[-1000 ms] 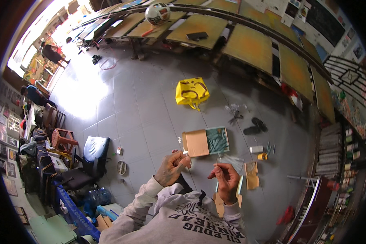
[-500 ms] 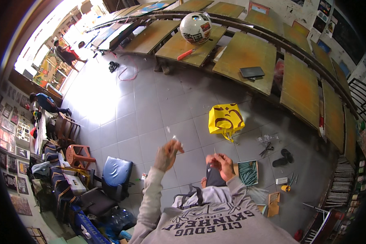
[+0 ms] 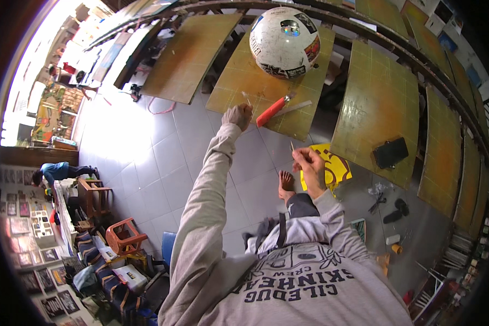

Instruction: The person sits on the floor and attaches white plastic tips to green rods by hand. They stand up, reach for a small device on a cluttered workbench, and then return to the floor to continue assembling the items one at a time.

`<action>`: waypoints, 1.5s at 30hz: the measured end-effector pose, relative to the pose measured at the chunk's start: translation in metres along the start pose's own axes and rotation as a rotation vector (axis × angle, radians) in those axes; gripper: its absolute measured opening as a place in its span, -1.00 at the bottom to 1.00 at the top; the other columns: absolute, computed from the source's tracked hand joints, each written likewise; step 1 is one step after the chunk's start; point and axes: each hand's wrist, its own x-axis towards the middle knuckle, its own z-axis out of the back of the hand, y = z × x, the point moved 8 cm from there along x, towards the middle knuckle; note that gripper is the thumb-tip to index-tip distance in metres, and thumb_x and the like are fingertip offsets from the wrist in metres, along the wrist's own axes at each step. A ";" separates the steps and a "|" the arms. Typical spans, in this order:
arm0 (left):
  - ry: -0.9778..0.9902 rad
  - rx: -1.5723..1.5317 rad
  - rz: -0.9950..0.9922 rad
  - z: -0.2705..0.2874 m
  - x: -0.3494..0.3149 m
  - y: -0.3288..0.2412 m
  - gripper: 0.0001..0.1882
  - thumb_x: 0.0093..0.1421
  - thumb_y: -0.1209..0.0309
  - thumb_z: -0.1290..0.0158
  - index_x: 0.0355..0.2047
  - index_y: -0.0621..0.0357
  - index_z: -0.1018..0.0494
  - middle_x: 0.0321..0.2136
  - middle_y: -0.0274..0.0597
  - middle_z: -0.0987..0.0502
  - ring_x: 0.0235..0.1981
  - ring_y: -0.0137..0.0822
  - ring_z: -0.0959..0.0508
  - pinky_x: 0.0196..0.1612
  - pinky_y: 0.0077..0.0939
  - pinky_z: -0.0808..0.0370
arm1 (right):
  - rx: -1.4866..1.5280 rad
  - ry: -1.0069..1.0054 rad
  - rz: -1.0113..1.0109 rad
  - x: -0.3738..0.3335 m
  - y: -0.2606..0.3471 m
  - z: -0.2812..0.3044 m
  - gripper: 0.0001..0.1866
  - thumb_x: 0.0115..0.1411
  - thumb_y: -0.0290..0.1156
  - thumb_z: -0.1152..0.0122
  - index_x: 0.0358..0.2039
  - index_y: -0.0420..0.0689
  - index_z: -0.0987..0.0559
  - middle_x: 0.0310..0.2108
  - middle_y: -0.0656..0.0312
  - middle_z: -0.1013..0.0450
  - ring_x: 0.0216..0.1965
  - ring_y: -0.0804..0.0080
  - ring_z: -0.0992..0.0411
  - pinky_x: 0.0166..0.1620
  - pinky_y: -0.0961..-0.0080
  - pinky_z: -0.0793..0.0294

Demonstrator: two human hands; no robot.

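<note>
My left hand [image 3: 237, 116] is stretched forward at the near edge of a yellow-brown board [image 3: 288, 122]. Its fingers are closed, and a small clear piece, perhaps plastic, sticks up from them. Just right of that hand a red-handled cutter [image 3: 271, 111] lies on the board beside a pale flat strip [image 3: 294, 108]. A white helmet-like round thing with stickers [image 3: 285, 46] sits farther back on the same board. Lower and to the right, my right hand [image 3: 311, 165] pinches a thin pale stick [image 3: 292, 145] pointing upward, above the yellow bag [image 3: 338, 169] on the floor.
More boards lie on long rails across the far side; a black phone-like slab [image 3: 390, 153] rests on one. Sandals [image 3: 396, 211] and a yellow cup [image 3: 397, 249] are on the floor at right. A reddish stool [image 3: 126, 237] stands at left, and another person [image 3: 60, 171] bends beyond it.
I have come nearer the boards. My left hand has reached forward to the board's edge, while my right hand has lifted away from my lap, still pinching the thin stick.
</note>
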 end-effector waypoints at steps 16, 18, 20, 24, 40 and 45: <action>0.375 -0.938 -0.083 0.036 0.017 -0.024 -0.66 0.27 0.24 -0.08 -0.13 0.28 -0.55 -0.25 -0.21 -0.58 -0.27 -0.46 -0.52 -0.24 -0.56 -0.45 | -0.227 -0.308 0.029 0.123 0.019 -0.135 -0.82 0.29 -0.35 -0.17 -0.37 -0.20 -0.50 -0.58 0.42 -0.37 -0.58 0.72 -0.27 -0.50 0.74 -0.27; 0.407 -1.135 0.049 0.032 0.018 -0.005 -0.65 0.26 0.22 -0.10 -0.12 0.25 -0.57 -0.24 -0.25 -0.61 -0.27 -0.50 -0.53 -0.24 -0.64 -0.44 | -0.180 -0.295 0.035 0.127 0.011 -0.154 -0.81 0.29 -0.36 -0.17 -0.40 -0.20 -0.50 -0.59 0.41 -0.38 -0.56 0.72 -0.31 -0.48 0.73 -0.29; 0.473 -1.136 0.210 0.030 0.023 0.020 -0.66 0.27 0.21 -0.10 -0.11 0.22 -0.57 -0.27 -0.26 -0.62 -0.28 -0.52 -0.54 -0.28 -0.66 -0.43 | -0.329 -0.323 0.094 0.132 0.024 -0.169 -0.81 0.28 -0.37 -0.17 -0.40 -0.22 -0.50 -0.58 0.40 -0.40 -0.54 0.69 -0.34 -0.46 0.70 -0.32; 0.573 -1.189 0.299 0.064 0.036 0.035 -0.69 0.30 0.26 -0.06 -0.16 0.30 -0.56 -0.51 -0.36 -0.53 -0.50 -0.57 -0.44 -0.42 -0.72 -0.37 | -0.986 -0.714 0.148 0.154 0.062 -0.138 -0.63 0.14 -0.14 -0.33 -0.41 -0.21 -0.47 -0.59 0.25 -0.40 -0.58 0.46 -0.33 -0.46 0.48 -0.35; 0.650 -1.300 0.241 0.165 0.052 0.033 -0.68 0.34 0.26 -0.01 -0.27 0.34 -0.54 -0.56 -0.32 -0.46 -0.51 -0.57 -0.39 -0.41 -0.67 -0.34 | -0.316 -0.620 0.096 0.112 0.085 -0.171 -0.71 0.31 -0.45 -0.02 0.00 -0.20 -0.26 -0.26 0.16 -0.36 -0.48 0.57 -0.35 -0.43 0.56 -0.39; 0.713 -1.265 0.198 0.177 0.048 0.021 -0.69 0.35 0.27 0.01 -0.28 0.32 -0.54 -0.58 -0.33 -0.46 -0.52 -0.56 -0.41 -0.42 -0.67 -0.35 | -0.544 -0.190 0.272 0.109 0.125 -0.252 -0.66 0.27 -0.48 -0.05 0.01 -0.23 -0.26 -0.30 0.11 -0.37 -0.47 0.55 -0.31 -0.40 0.61 -0.36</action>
